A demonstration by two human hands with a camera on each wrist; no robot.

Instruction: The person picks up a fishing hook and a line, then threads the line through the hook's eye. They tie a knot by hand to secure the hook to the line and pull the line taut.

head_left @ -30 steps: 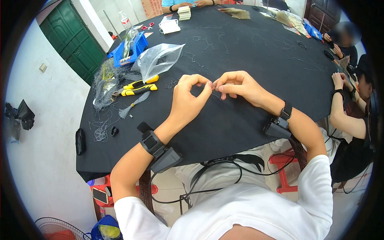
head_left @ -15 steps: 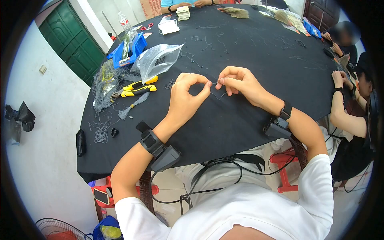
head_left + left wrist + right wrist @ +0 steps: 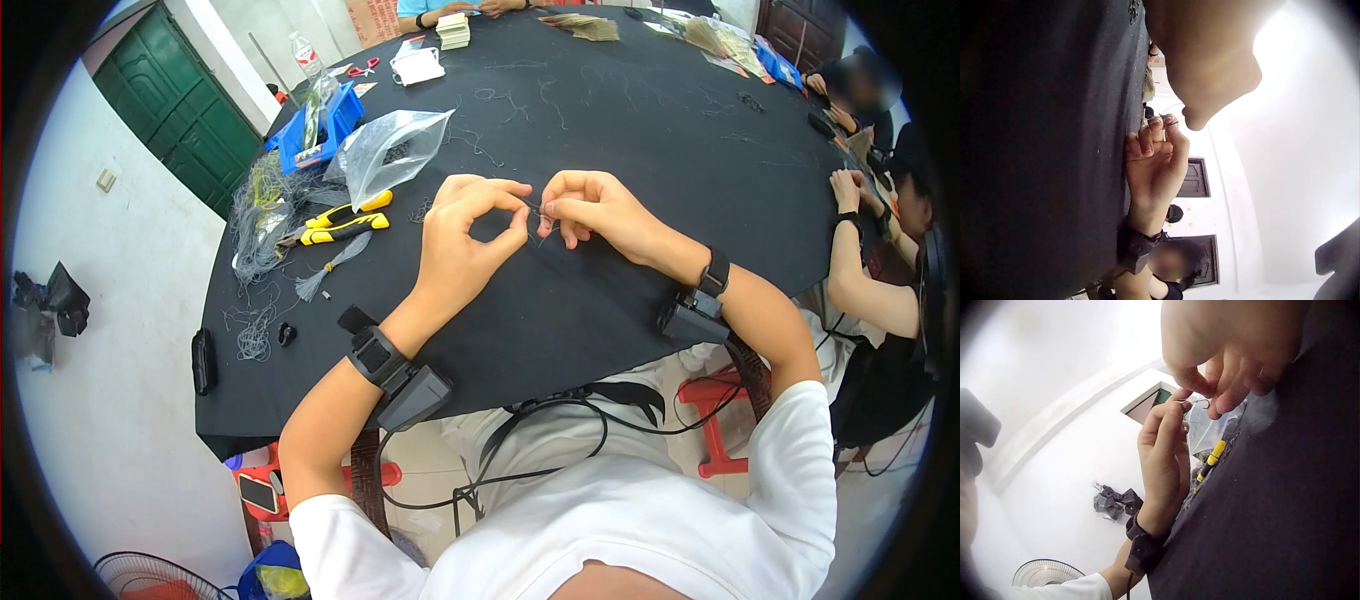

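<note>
Above the black cloth, the left hand (image 3: 468,238) and right hand (image 3: 608,215) face each other, fingertips a small gap apart. Thumb and fingers of each pinch a thin dark line that spans the gap. In the right wrist view a small curved hook (image 3: 1205,405) shows between the fingertips of the left hand (image 3: 1165,450) and the right hand (image 3: 1229,356). The left wrist view has the right hand (image 3: 1159,165) with its fingers bent round the thin dark piece, close to the left fingertips.
Yellow-black pliers (image 3: 345,232), tangled grey line (image 3: 258,225), a clear plastic bag (image 3: 400,150) and a blue bin (image 3: 345,112) lie to the left. Red scissors (image 3: 364,68) and white card stacks (image 3: 453,32) are farther back. Other people sit around the black table (image 3: 500,340).
The hands have drawn slightly apart from their earlier touching. The left index finger has straightened out toward the right hand, and the thin line shows between them.
</note>
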